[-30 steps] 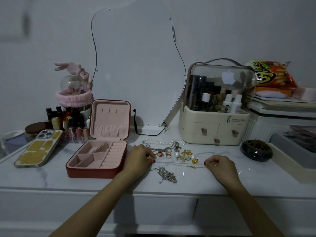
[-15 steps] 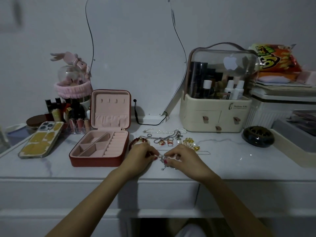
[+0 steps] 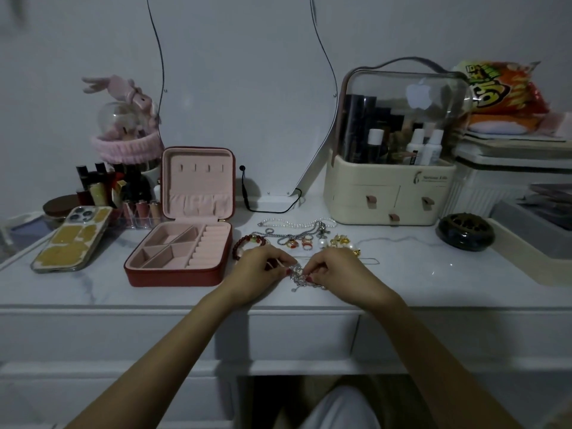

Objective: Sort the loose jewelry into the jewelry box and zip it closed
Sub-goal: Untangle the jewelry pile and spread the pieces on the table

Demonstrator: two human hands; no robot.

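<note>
In the head view, your left hand (image 3: 263,267) and right hand (image 3: 335,269) meet at the centre of the frame, fingertips of both pinching a bunched silver chain (image 3: 298,275) just above the white table (image 3: 433,274). A short end of it dangles down to the surface. Neither hand is free; both grasp that one chain.

The jewelry box (image 3: 182,252) sits open at centre left, close beside your left hand, red outside and pink inside, lid upright, its compartments and ring rolls bare as far as you can see. The rest of the loose jewelry lies just beyond your knuckles: a red bead bracelet (image 3: 240,246), a pearl necklace (image 3: 297,224), a few rings (image 3: 298,243) and gold earrings (image 3: 340,241), with a thin chain (image 3: 368,261) running off to the right.

Judge the silver chain as light, limp and quick to knot. It will likely slip through a loose pinch and snag on its neighbours, so hold it at the clasp or gather the whole bunch in your fingertips, and lift it clear before you carry it left. The pearls and earrings look more delicate; take those one at a time.

For writing: the cream makeup case (image 3: 390,193) at centre right carries small lettering too blurred to read, and an apple-shaped logo shows on its clear dome. The orange snack bag (image 3: 501,88) at upper right has bold lettering you cannot make out.
</note>
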